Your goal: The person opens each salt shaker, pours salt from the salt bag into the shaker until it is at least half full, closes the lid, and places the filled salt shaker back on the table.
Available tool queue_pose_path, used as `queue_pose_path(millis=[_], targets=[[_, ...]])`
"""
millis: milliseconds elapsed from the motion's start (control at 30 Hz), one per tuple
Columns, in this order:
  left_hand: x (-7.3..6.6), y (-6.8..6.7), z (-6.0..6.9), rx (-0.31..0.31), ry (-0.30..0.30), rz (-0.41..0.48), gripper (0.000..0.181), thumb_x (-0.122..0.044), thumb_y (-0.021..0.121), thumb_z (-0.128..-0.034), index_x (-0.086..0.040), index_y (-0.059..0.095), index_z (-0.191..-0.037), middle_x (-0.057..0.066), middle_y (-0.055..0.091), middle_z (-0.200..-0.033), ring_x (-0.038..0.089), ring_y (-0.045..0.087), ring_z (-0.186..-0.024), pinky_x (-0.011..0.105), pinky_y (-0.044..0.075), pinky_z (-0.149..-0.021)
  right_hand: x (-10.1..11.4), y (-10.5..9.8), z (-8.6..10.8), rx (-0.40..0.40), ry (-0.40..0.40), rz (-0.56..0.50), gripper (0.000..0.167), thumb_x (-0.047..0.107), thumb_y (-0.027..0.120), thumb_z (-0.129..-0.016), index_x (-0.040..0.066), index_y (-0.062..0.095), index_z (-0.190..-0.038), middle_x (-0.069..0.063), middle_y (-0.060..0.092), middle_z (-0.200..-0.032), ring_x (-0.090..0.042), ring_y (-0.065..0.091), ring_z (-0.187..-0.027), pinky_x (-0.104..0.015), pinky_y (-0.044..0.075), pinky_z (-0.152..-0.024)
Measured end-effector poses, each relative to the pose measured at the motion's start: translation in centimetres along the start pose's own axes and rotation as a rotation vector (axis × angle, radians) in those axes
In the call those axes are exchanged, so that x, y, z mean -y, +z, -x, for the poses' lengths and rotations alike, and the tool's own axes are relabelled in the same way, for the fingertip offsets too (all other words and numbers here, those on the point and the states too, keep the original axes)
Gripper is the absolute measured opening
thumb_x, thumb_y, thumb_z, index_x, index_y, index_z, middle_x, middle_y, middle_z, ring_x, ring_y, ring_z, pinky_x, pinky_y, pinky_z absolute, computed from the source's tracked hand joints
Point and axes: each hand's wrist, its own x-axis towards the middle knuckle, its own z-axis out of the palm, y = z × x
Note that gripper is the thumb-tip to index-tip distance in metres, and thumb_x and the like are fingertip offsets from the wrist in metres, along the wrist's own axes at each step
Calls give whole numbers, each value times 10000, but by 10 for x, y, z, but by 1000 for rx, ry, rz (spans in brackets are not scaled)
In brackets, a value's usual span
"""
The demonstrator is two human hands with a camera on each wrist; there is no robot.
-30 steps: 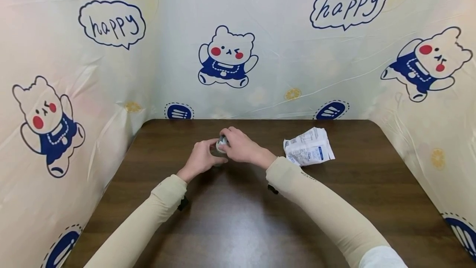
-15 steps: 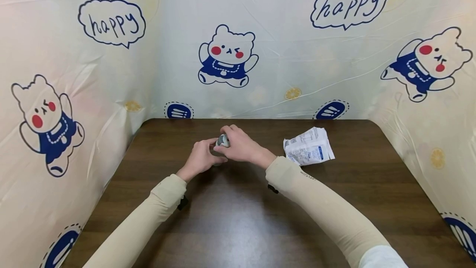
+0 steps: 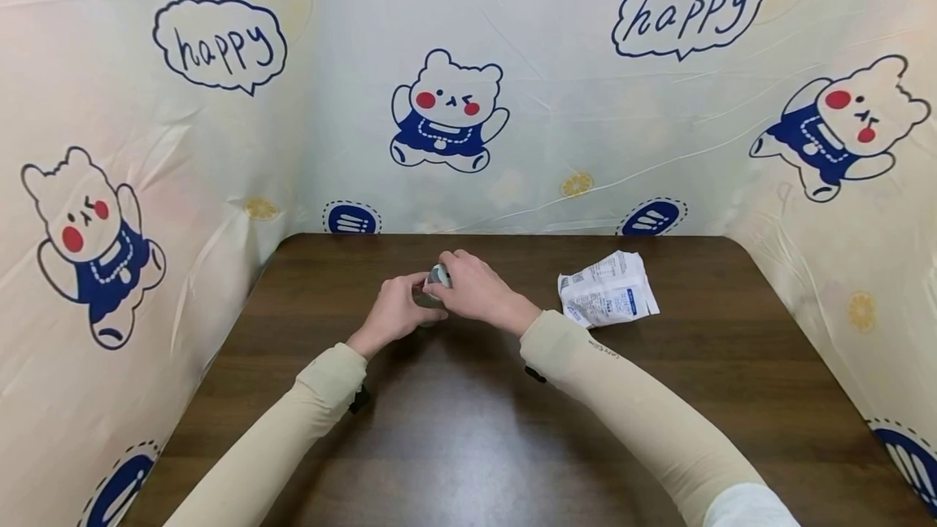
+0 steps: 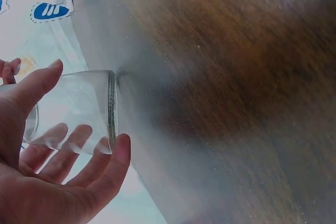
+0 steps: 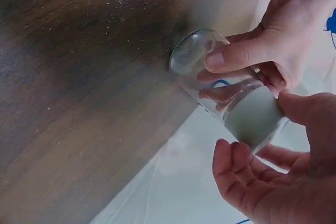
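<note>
Near the back of the table, both hands are on a clear glass jar [image 4: 79,103] with a pale, smooth lid [image 5: 255,116]. My left hand [image 3: 395,307] grips the glass body from the left side, its thumb on one side and fingers curled along the other. The right hand [image 3: 476,287] holds the lid between thumb and fingertips. In the right wrist view the lid sits on the mouth of the jar. The jar's base is down at the tabletop. In the head view the hands hide most of the glass.
A white printed packet [image 3: 609,289] lies on the dark wooden table [image 3: 468,413], to the right of the hands. A patterned cloth [image 3: 556,88] with bears and "happy" bubbles hangs round the back and sides of the table.
The right hand has turned and shifted slightly on the lid, so the part of the lid that shows has varied. My left hand has kept its place round the jar. The packet has not moved.
</note>
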Motion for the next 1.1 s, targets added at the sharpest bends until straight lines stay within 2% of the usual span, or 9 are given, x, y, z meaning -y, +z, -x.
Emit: queue_pose_path(millis=[233, 333, 433, 500, 567, 667, 767, 833, 1100], targets=[[2, -2, 1, -5, 11, -13, 572, -193, 956, -800, -56, 718, -1301, 93, 755, -1181, 274, 705, -1081, 488, 561, -956, 2, -4, 2, 42, -100, -11, 430, 205, 703, -1033, 29, 595, -1410, -133, 585, -1220, -219, 590, -996, -336, 541, -868], [4, -2, 2, -8, 14, -24, 579, -193, 952, -805, -50, 712, -1312, 100, 751, -1199, 275, 705, -1095, 489, 560, -957, 4, -4, 3, 50, -115, -23, 455, 170, 707, -1027, 23, 577, -1437, -152, 582, -1262, -241, 596, -1050, -356, 539, -915], [4, -1, 3, -11, 15, -29, 591, -191, 946, -813, -44, 702, -1330, 104, 747, -1212, 274, 706, -1096, 486, 564, -950, 5, -2, 5, 41, -53, -21, 561, 305, 694, -1040, 6, 512, -1480, -149, 581, -1285, -245, 592, -1062, -365, 540, -910], [4, 0, 3, -12, 18, -34, 596, -190, 947, -811, -46, 701, -1336, 100, 746, -1216, 266, 705, -1101, 480, 564, -951, 6, 0, 6, 23, 7, -11, 628, 443, 658, -1043, -2, 501, -1458, -132, 592, -1240, -235, 593, -1019, -360, 544, -865], [3, 0, 3, -13, 24, -36, 589, -185, 949, -808, -49, 708, -1328, 92, 747, -1216, 257, 702, -1101, 477, 564, -951, 6, 3, 6, -8, 63, 1, 680, 554, 625, -1029, -11, 519, -1393, -108, 599, -1145, -223, 589, -945, -350, 541, -794], [1, 1, 2, -14, 31, -34, 566, -184, 953, -802, -61, 723, -1304, 78, 749, -1214, 245, 697, -1095, 471, 564, -945, 5, 4, 5, -60, 95, 22, 612, 590, 605, -1027, 12, 575, -1227, -66, 590, -975, -202, 592, -808, -327, 529, -679], [0, 1, 1, -19, 28, -31, 556, -184, 956, -798, -64, 728, -1291, 77, 750, -1208, 246, 703, -1069, 469, 569, -926, 3, 4, 3, -83, 81, 30, 514, 537, 627, -1037, 34, 595, -1140, -43, 581, -902, -187, 589, -737, -309, 517, -629], [-1, 0, 0, -21, 24, -30, 567, -180, 957, -796, -58, 723, -1297, 87, 748, -1212, 252, 704, -1066, 472, 570, -929, 3, 3, 3, -76, 63, 24, 467, 491, 643, -1042, 37, 603, -1142, -41, 592, -921, -182, 593, -748, -306, 521, -648], [-2, 0, 0, -6, 26, -38, 610, -189, 949, -806, -30, 694, -1337, 130, 735, -1238, 283, 696, -1096, 485, 565, -946, 1, -2, 5, -24, 13, -71, 425, 303, 700, -1034, 25, 600, -1339, -106, 633, -1184, -216, 604, -960, -353, 541, -851]])
